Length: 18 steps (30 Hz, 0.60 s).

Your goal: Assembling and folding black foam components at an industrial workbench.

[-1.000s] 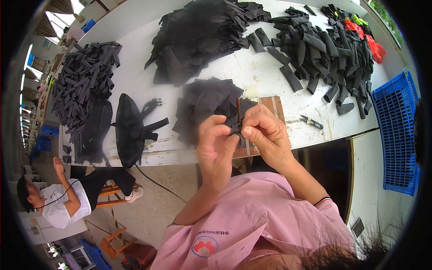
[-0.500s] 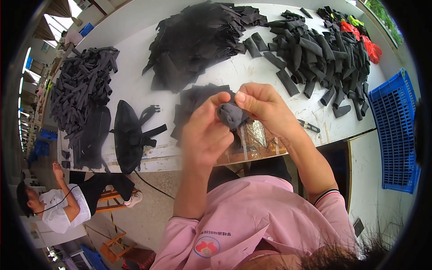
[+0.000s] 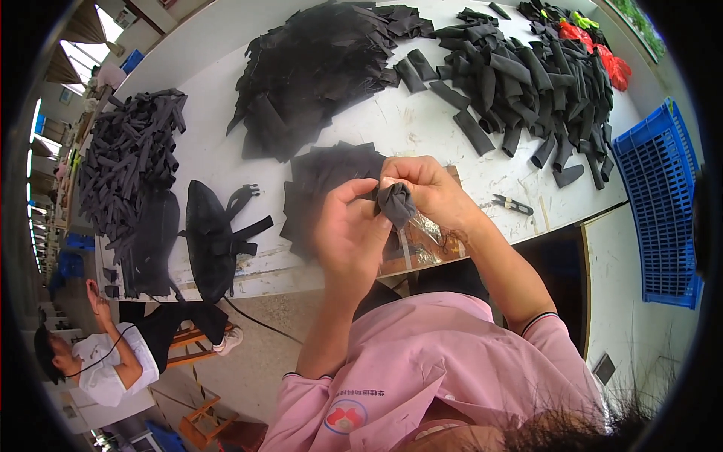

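Note:
Both of my hands are raised over the front edge of the white table (image 3: 422, 124), working one small dark grey fabric piece (image 3: 396, 205) between them. My left hand (image 3: 348, 233) pinches its left side with thumb and fingers. My right hand (image 3: 429, 192) wraps around its top and right side. The piece is bunched and rolled, its lower end hanging free. Right behind my hands lies a low stack of flat black fabric pieces (image 3: 327, 181). A brown board with a shiny clear cover (image 3: 425, 241) lies under my hands at the table edge.
A large heap of black fabric (image 3: 316, 71) and a pile of rolled dark tubes (image 3: 542, 75) fill the far table. Small black snips (image 3: 514, 203) lie to the right. Black strips (image 3: 128, 166) and a black strapped item (image 3: 215, 241) lie left. A blue crate (image 3: 659, 203) stands right. A seated person (image 3: 105, 361) is lower left.
My hands have dropped slightly and turned the fabric piece; it is now more tightly bunched, with my right hand folded over its top.

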{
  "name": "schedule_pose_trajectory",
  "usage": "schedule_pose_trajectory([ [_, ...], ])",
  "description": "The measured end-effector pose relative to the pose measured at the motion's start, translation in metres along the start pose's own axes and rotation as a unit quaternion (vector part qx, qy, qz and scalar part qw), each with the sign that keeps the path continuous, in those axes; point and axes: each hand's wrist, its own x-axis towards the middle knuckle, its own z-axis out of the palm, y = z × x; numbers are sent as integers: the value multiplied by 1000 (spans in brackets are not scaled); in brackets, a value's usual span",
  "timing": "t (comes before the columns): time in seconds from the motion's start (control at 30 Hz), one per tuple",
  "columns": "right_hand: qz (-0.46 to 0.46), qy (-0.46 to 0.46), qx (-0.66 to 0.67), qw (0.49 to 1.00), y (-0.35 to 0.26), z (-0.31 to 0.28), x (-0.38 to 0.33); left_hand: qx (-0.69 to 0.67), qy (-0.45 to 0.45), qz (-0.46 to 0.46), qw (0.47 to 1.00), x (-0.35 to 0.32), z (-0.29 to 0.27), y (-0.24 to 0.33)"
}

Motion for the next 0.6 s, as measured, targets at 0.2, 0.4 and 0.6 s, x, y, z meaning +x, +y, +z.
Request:
schedule_pose_trajectory([
  [0.2,53,-26,73,996,37,-3,8,32,81,-85,993,-1,-3,-33],
  [0.4,77,-4,-18,997,42,-8,4,216,77,100,968,10,-14,-35],
  [0.6,-40,92,-160,982,-10,-5,-11,138,45,138,980,18,-11,-20],
])
